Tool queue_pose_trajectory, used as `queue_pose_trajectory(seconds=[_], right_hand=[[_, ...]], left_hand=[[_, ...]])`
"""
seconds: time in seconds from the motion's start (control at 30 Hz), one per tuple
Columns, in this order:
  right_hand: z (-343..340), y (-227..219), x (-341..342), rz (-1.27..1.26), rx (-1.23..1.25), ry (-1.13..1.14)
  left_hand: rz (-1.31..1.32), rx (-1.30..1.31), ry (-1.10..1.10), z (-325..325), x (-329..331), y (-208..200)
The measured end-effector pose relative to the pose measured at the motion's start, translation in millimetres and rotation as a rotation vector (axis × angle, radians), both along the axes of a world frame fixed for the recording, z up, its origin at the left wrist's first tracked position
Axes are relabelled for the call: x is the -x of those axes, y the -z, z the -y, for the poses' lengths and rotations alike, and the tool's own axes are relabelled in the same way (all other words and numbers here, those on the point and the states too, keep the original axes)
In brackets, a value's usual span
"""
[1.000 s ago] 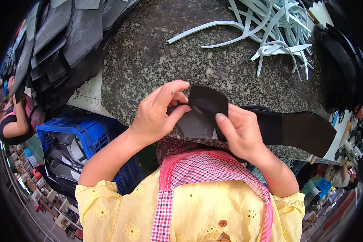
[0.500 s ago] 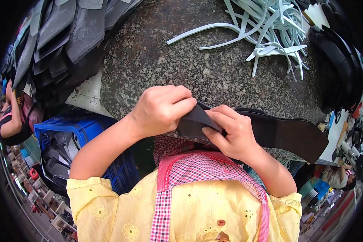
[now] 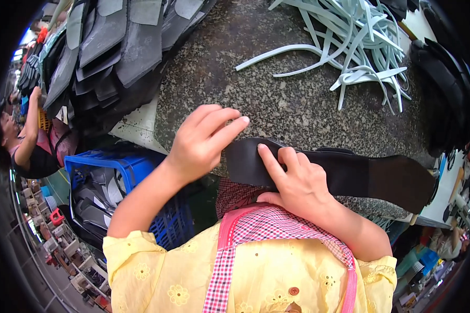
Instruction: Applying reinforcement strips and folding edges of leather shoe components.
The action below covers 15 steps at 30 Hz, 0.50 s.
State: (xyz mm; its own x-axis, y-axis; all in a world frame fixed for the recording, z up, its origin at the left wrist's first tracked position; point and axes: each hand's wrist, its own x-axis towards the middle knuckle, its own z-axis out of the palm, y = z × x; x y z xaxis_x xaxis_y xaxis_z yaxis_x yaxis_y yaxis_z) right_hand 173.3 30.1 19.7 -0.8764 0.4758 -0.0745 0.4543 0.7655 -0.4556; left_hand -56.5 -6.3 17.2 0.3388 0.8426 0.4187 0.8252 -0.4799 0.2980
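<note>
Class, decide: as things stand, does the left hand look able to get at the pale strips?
Probably yes: the left hand appears to grip nothing, and only tabletop shows between its fingertips and the nearest end of the pale strips.

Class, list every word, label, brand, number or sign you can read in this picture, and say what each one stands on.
None can be read.
Long black piece under the right hand: no lettering shows.
Pale blue strips, dark grey pieces: none shows.
Blue crate: none legible.
Checked apron, yellow shirt: pattern only, no words.
Distant background items: too small and blurred to tell.
</note>
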Motion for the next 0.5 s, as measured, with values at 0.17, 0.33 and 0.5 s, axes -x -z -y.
queue_pose_trajectory(seconds=[0.17, 0.33, 0.5], right_hand=[[-1.3, -8.3, -17.8, 0.042, -0.149, -0.041], [-26.5, -26.4, -85.9, 0.028, -0.210, -0.060], [-26.2, -3.4, -77.1, -0.211, -0.263, -0.021]], left_hand=[[-0.241, 0.455, -0.079, 64.8, -49.2, 16.5], [-0.355, 0.416, -0.114, 58.1, -51.6, -5.5], [-0.062, 0.182, 0.046, 5.9, -99.5, -22.6]])
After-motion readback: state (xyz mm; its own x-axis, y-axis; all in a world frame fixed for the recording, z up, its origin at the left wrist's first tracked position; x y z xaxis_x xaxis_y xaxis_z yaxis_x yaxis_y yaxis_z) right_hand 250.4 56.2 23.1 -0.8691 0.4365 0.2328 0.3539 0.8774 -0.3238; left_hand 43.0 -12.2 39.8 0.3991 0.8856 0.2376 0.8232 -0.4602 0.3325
